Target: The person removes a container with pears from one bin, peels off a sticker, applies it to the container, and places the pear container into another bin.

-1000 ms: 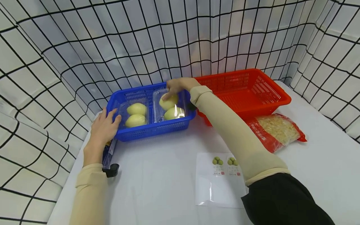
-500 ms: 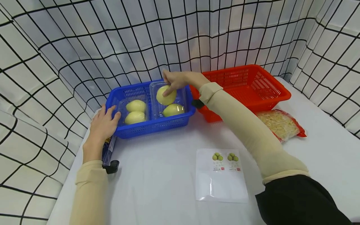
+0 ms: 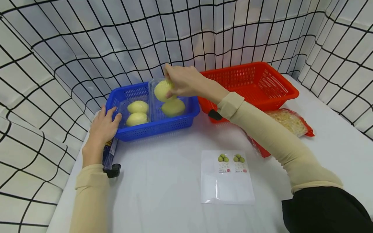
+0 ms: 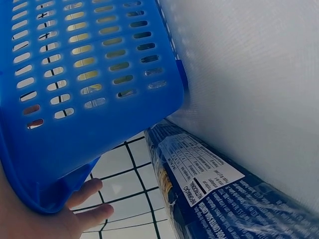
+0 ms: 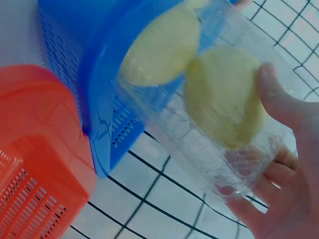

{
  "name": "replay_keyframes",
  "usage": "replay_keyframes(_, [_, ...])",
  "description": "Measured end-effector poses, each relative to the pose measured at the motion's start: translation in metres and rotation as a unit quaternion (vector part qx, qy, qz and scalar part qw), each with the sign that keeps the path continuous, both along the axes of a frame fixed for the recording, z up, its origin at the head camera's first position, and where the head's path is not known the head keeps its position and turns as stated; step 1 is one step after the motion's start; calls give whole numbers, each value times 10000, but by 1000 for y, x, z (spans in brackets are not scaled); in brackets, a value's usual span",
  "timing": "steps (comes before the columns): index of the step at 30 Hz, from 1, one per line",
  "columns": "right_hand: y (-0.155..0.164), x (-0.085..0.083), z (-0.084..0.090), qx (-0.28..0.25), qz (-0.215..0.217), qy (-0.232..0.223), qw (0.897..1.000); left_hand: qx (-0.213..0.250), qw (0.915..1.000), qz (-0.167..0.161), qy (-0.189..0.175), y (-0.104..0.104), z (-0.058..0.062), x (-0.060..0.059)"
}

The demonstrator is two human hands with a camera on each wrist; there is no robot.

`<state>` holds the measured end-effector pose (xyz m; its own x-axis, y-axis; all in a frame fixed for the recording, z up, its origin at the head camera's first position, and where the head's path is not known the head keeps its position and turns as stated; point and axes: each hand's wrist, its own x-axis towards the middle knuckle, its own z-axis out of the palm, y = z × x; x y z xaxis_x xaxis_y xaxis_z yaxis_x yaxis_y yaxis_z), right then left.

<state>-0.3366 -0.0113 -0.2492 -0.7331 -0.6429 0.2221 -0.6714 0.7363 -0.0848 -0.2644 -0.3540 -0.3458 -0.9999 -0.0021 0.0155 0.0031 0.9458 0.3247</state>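
My right hand (image 3: 185,81) grips the far end of a clear plastic box (image 5: 194,154) holding two pale yellow oval fruits (image 3: 174,107). In the right wrist view, the thumb lies on top and the fingers curl under the end. That end is raised and the box tilts over the right half of the blue basket (image 3: 157,124). A second clear box with two similar fruits (image 3: 137,113) sits in the basket's left half. My left hand (image 3: 103,127) holds the basket's left rim, thumb on the inner side and fingers (image 4: 94,214) outside.
A red basket (image 3: 262,95) stands right of the blue one. A red and clear packet (image 3: 288,121) lies before it, partly behind my right arm. A dark blue packet (image 4: 214,194) lies by the left end. A label sheet (image 3: 227,187) lies in front; black netting surrounds the table.
My right hand has risen, lifting the far end of the right-hand box so that it tilts. My left hand has stayed on the basket rim.
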Motion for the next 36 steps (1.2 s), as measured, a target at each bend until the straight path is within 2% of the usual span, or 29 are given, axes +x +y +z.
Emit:
replay_keyframes(5, [15, 23, 13, -518, -105, 303, 9981, 70, 10000, 19, 7, 1, 1, 0])
replay_keyframes(13, [43, 63, 29, -789, -332, 590, 9946, 19, 9999, 6, 111, 3, 1, 0])
replay_keyframes(18, [64, 87, 31, -1175, -290, 789, 9895, 36, 9999, -30, 145, 3, -1, 2])
replay_keyframes(21, [76, 102, 29, -1336, -155, 741, 9881, -39, 9999, 14, 113, 0, -4, 6])
replay_keyframes(23, [84, 113, 25, -1366, -75, 616, 9887, -71, 9999, 22, 106, -1, -5, 8])
replay_keyframes(26, [93, 130, 18, -1312, -100, 200, 9911, -65, 9999, -12, 104, -1, -6, 9])
replay_keyframes(31, [101, 157, 1, -1025, -241, -1014, 9893, -60, 9999, -45, 122, -1, -4, 8])
replay_keyframes(33, [102, 164, -7, -853, -105, -1497, 9850, -54, 9998, -63, 172, -1, -4, 6])
replay_keyframes(36, [99, 168, -20, -485, 345, -2016, 9777, -8, 9996, -82, 280, 0, -3, 5])
